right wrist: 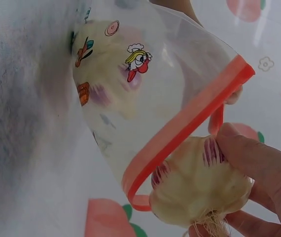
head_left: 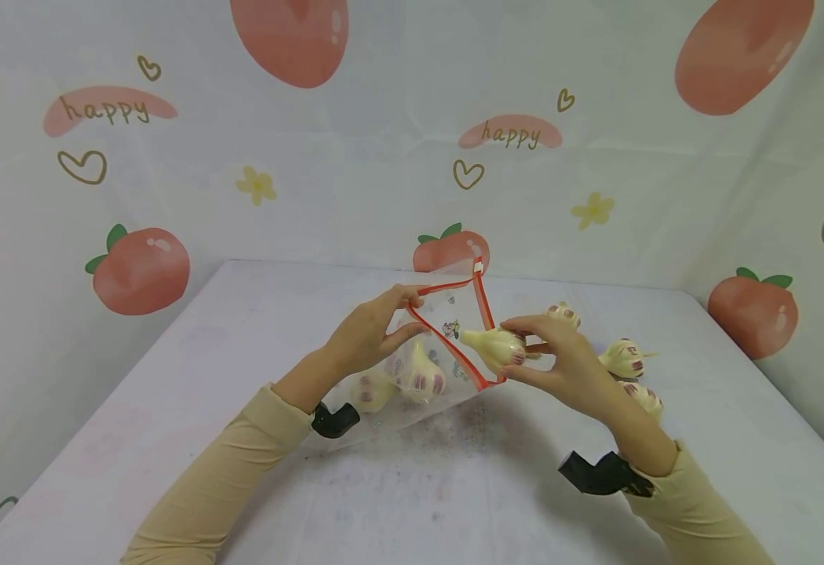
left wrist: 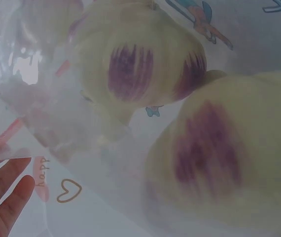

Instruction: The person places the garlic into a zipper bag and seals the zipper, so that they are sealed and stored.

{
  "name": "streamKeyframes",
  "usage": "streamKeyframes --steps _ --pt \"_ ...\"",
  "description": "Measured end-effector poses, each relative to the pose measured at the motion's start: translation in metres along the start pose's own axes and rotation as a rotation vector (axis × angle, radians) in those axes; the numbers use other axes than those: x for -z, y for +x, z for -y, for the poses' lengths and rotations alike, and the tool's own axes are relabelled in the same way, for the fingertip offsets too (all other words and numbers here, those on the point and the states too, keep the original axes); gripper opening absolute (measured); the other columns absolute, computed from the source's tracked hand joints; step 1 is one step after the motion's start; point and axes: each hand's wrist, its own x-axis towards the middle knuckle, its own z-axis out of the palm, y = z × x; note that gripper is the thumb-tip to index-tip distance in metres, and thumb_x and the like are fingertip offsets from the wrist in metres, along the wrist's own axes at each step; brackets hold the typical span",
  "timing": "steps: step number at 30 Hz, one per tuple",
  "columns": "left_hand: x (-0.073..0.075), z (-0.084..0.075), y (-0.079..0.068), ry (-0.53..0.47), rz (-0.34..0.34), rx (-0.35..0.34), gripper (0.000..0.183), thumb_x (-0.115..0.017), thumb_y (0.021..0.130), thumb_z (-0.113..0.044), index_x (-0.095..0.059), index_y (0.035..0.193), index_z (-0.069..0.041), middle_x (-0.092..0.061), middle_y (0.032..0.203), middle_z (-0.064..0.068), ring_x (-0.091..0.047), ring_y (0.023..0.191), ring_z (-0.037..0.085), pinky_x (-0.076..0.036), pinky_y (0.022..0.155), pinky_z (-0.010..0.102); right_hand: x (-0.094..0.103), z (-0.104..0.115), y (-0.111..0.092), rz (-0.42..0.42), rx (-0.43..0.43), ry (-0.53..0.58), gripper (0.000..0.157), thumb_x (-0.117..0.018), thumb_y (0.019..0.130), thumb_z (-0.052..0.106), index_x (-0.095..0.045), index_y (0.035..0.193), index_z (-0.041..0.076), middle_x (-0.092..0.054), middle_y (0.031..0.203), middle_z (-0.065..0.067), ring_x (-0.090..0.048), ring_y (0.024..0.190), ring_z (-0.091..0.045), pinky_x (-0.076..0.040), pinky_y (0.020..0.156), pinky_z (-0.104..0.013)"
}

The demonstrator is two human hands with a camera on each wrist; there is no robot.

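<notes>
A clear zip bag (head_left: pixel 447 314) with red-trimmed edges and small cartoon prints gapes toward the right. At its rim my left hand (head_left: pixel 366 333) grips the plastic, fingers on the upper edge and thumb lower down. Two garlic bulbs, a nearer one (head_left: pixel 422 382) and a paler one (head_left: pixel 373 391), lie inside; their purple streaks fill the left wrist view (left wrist: pixel 130 71). My right hand (head_left: pixel 567 365) holds another garlic bulb (head_left: pixel 493 347) between thumb and fingers, stem pointing into the bag's mouth. In the right wrist view, that bulb's (right wrist: pixel 194 182) roots face away from the bag.
Several more garlic bulbs lie on the table to the right, partly behind my right hand, including one at the back (head_left: pixel 563 314) and one with its stem out (head_left: pixel 624 359). A white backdrop (head_left: pixel 355 157) with printed fruit and "happy" lettering rises behind the table.
</notes>
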Motion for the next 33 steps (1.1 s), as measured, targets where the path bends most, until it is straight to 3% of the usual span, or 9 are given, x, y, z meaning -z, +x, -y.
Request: streamKeyframes --steps 11,17,25,33 --pt "-0.001 0.000 0.000 -0.007 -0.013 -0.023 0.034 -0.068 0.085 -0.015 -0.046 0.107 -0.004 -0.065 0.107 0.015 -0.067 0.101 0.030 -0.052 0.064 0.036 -0.009 0.000 0.004 0.027 0.011 0.028 0.051 -0.081 0.069 0.008 -0.061 0.116 0.003 -0.065 0.105 -0.007 -0.054 0.092 -0.001 -0.056 0.074 -0.023" --pt "-0.002 0.001 0.000 0.000 -0.013 -0.026 0.034 -0.068 0.085 -0.015 -0.046 0.107 -0.004 -0.064 0.106 0.015 -0.067 0.100 0.030 -0.053 0.068 0.038 -0.013 0.002 0.005 0.054 0.001 0.026 0.054 -0.081 0.069 0.009 -0.059 0.118 0.003 -0.064 0.110 -0.008 -0.058 0.097 -0.011 -0.056 0.075 -0.026" --pt "-0.002 0.001 0.000 0.014 -0.012 -0.030 0.035 -0.068 0.085 -0.017 -0.046 0.109 -0.004 -0.064 0.102 0.013 -0.067 0.101 0.028 -0.048 0.061 0.028 -0.015 0.002 0.006 0.104 -0.036 0.032 0.054 -0.079 0.073 0.010 -0.057 0.121 0.003 -0.062 0.116 -0.010 -0.060 0.099 -0.020 -0.056 0.077 -0.030" --pt "-0.002 0.001 0.000 0.014 -0.014 -0.031 0.035 -0.068 0.085 -0.015 -0.046 0.110 -0.004 -0.064 0.101 0.013 -0.067 0.101 0.028 -0.048 0.061 0.028 -0.019 0.000 0.009 0.138 -0.044 0.052 0.049 -0.076 0.076 0.010 -0.057 0.121 0.001 -0.062 0.118 -0.013 -0.061 0.100 -0.022 -0.056 0.077 -0.032"
